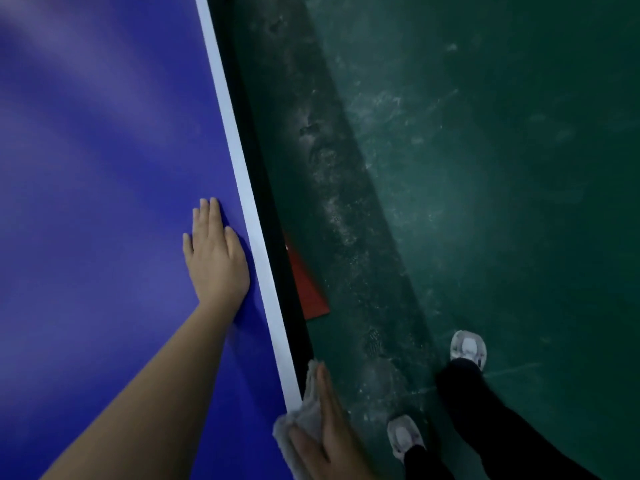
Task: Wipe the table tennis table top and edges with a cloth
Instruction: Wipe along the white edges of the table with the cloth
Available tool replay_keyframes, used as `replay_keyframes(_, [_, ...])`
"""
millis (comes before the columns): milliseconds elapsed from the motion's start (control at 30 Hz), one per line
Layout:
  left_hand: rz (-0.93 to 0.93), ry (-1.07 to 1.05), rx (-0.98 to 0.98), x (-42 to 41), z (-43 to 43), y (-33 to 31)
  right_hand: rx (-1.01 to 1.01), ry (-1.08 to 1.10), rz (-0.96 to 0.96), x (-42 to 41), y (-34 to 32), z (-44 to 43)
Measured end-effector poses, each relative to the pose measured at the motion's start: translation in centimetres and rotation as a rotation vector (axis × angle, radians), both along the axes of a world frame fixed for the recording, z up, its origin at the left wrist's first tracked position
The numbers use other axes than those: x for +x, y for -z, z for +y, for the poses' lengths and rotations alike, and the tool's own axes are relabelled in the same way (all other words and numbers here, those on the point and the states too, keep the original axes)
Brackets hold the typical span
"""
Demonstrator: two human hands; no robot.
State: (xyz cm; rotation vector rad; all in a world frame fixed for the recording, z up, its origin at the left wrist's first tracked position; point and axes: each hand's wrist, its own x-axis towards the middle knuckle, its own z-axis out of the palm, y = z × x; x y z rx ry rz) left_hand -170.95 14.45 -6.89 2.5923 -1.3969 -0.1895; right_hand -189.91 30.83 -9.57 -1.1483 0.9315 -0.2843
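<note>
The blue table tennis table top (104,202) fills the left half of the head view, with a white line (239,174) along its right edge and a dark side edge below it. My left hand (214,258) lies flat on the blue top, fingers straight, close to the white line. At the bottom, my right hand (329,431) presses a grey cloth (308,407) against the table's side edge, fingers straight along the edge and thumb over the cloth.
A worn dark green floor (485,168) spreads to the right of the table. A red sheet (308,292) lies on the floor partly under the table edge. My two feet in white shoes (467,348) stand beside the table.
</note>
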Motion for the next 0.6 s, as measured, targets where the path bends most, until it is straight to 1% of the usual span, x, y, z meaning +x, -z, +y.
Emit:
replay_keyframes(33, [0.006, -0.008, -0.007, 0.0, 0.0, 0.1, -0.040, -0.006, 0.004, 0.6, 0.0, -1.5])
replay_keyframes(100, [0.004, -0.018, -0.012, 0.0, 0.1, 0.2, -0.015, 0.055, -0.014, 2.4, 0.0, -5.8])
replay_keyframes(267, [0.004, -0.029, -0.024, -0.2, 0.0, 0.1, -0.131, 0.111, -0.026, 10.9, 0.7, -22.2])
replay_keyframes(400, [-0.014, -0.027, -0.005, -0.3, -0.1, 0.1, -0.139, 0.192, -0.020, 17.5, 0.7, -34.5])
replay_keyframes(500, [-0.015, -0.024, -0.001, -0.2, -0.3, 0.1, -0.100, 0.230, -0.053, 19.5, 0.5, -38.6])
replay_keyframes(600, [-0.016, -0.029, 0.011, -0.2, -0.2, 0.0, -0.106, 0.239, -0.094, 18.2, 0.3, -36.2])
